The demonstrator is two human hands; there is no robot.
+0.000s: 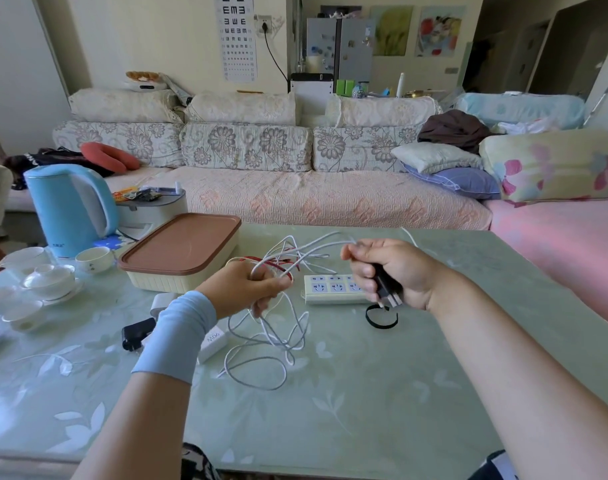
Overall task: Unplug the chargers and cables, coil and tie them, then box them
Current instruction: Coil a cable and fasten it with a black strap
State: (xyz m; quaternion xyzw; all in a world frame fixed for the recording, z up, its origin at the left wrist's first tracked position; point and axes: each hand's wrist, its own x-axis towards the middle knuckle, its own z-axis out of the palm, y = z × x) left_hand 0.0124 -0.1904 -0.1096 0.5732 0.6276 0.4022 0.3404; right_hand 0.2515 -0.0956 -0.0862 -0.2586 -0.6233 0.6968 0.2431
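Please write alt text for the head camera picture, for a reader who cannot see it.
A person's left hand grips a tangle of white cables over a green table, while the right hand holds an unplugged black charger near a power strip. A box with a brown lid sits behind the left hand.

Your left hand [250,289] grips a tangle of white and red cables [285,260] over the bench [364,393], your right hand [397,268] holds a black charger [385,285] above the power strip [330,289], black strap [381,319] beside it.
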